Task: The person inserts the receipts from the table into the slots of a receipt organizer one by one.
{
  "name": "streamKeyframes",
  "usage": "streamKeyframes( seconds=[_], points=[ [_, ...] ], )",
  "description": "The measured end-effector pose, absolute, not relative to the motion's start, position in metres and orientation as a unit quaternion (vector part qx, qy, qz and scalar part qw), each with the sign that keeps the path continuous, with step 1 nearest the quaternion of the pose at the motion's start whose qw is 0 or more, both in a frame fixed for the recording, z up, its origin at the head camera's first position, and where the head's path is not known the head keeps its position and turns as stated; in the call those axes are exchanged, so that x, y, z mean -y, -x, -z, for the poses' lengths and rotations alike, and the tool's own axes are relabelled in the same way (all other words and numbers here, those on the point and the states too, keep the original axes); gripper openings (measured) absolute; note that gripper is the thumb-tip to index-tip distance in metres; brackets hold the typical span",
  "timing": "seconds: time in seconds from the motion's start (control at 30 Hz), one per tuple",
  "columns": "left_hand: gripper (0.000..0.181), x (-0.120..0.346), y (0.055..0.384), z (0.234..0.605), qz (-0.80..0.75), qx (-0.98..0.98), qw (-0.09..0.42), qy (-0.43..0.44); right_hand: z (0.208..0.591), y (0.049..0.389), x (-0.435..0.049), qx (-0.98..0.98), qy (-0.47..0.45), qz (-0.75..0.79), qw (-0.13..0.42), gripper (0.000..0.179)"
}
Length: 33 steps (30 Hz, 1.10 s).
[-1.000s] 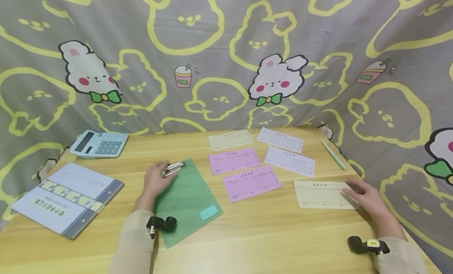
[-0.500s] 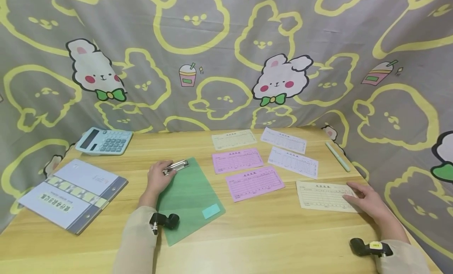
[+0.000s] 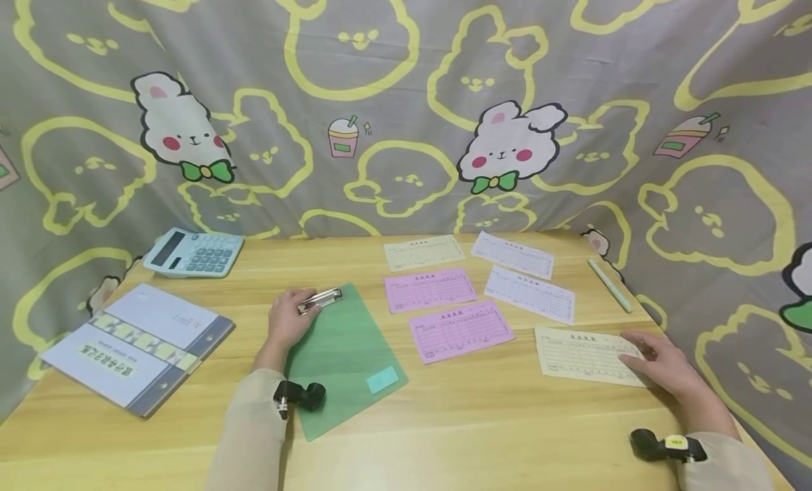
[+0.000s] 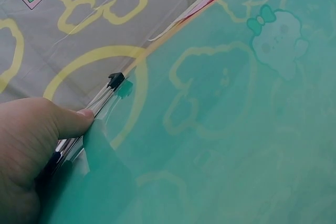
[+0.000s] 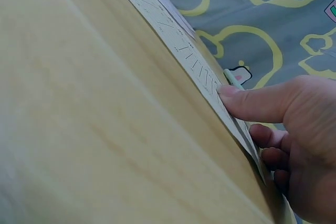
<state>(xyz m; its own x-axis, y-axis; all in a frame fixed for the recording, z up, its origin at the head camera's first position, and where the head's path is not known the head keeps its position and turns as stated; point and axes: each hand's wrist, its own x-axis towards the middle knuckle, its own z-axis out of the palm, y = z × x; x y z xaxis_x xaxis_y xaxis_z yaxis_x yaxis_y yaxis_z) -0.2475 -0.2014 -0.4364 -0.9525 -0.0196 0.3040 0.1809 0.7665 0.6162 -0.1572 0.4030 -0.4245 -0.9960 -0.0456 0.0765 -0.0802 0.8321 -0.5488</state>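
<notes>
A green translucent clipboard [image 3: 342, 350] lies on the table, left of centre, with a pale blue label near its lower right corner. My left hand [image 3: 288, 325] grips its top left corner beside the metal clip [image 3: 321, 300]; in the left wrist view the thumb of that hand [image 4: 31, 140] presses on the clip edge, and the other fingers are hidden. On the right, a cream printed paper form [image 3: 583, 356] has its right end pinched by my right hand [image 3: 666, 368]. The right wrist view shows the thumb on top of this form [image 5: 184, 51], with curled fingers at its edge.
Between the hands lie two pink forms [image 3: 462, 331], two white forms [image 3: 529, 294] and another cream form [image 3: 423, 252]. A light green pen [image 3: 610, 285] lies near the right edge. At left are a blue calculator [image 3: 197, 253] and a bluish account book [image 3: 136, 350]. Patterned curtains [image 3: 393, 110] enclose the table.
The whole head view has shifted slightly, so everything appears a little further right. Both hands keep their places on the clipboard and the cream form.
</notes>
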Motion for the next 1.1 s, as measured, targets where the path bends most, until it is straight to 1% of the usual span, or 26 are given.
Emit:
streamKeyframes(
  seconds=[0.17, 0.33, 0.43, 0.57, 0.6, 0.7, 0.83, 0.9, 1.1],
  points=[
    [0.033, 0.2011, 0.2470, 0.4388, 0.341, 0.928, 0.148, 0.035, 0.4258, 0.1565, -0.4029, 0.954, -0.034, -0.295, 0.030, 0.045],
    [0.032, 0.1999, 0.2474, 0.4396, 0.342, 0.927, 0.149, 0.034, 0.4250, 0.1556, -0.4023, 0.958, -0.035, -0.282, 0.046, 0.039],
    [0.032, 0.1993, 0.2471, 0.4390, 0.344, 0.926, 0.151, 0.035, 0.4265, 0.1552, -0.4008, 0.958, -0.037, -0.275, 0.072, 0.033],
    [0.031, 0.1991, 0.2455, 0.4373, 0.347, 0.924, 0.156, 0.032, 0.4295, 0.1553, -0.3976, 0.954, -0.048, -0.268, 0.122, 0.020],
    [0.030, 0.1991, 0.2451, 0.4367, 0.347, 0.924, 0.157, 0.032, 0.4303, 0.1556, -0.3972, 0.955, -0.049, -0.264, 0.130, 0.020],
    [0.030, 0.1992, 0.2446, 0.4360, 0.346, 0.925, 0.153, 0.032, 0.4321, 0.1555, -0.3970, 0.956, -0.049, -0.257, 0.133, 0.027],
    [0.030, 0.1990, 0.2453, 0.4361, 0.346, 0.926, 0.150, 0.033, 0.4326, 0.1561, -0.3985, 0.959, -0.049, -0.255, 0.117, 0.040],
    [0.031, 0.1989, 0.2453, 0.4357, 0.347, 0.926, 0.149, 0.032, 0.4315, 0.1564, -0.3980, 0.958, -0.051, -0.260, 0.111, 0.041],
    [0.030, 0.1992, 0.2446, 0.4355, 0.346, 0.926, 0.147, 0.029, 0.4279, 0.1573, -0.3961, 0.955, -0.055, -0.271, 0.106, 0.037]
  ],
)
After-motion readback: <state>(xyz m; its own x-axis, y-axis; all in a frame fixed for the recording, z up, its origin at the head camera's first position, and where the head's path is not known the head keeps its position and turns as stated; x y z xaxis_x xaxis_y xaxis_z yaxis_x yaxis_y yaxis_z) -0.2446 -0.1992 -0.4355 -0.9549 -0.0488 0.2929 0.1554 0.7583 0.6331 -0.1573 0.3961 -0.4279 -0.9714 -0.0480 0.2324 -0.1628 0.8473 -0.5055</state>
